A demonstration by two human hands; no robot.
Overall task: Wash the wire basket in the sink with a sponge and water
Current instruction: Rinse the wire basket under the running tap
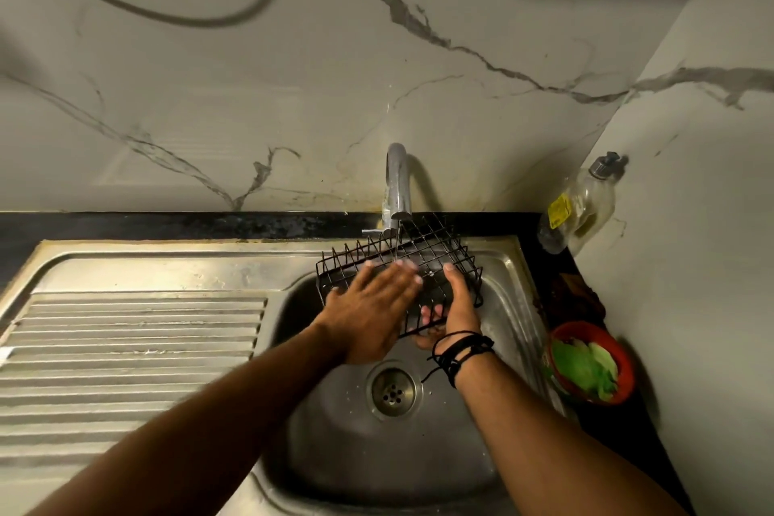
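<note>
In the head view, the black wire basket (423, 264) sits at frame centre over the sink (502, 306), under the tap (396, 189). The right hand (454, 310) grips its near edge; the left hand (372, 306) rubs it with flat, spread fingers. This seems the rinsing step; next, a sponge is needed, perhaps from the red bowl (594, 360).

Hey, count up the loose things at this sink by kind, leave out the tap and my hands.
Wire basket: 1
Soap bottle: 1
Red bowl: 1
Green sponges, in the bowl: at least 2, exact count unclear
Total: at least 5
</note>
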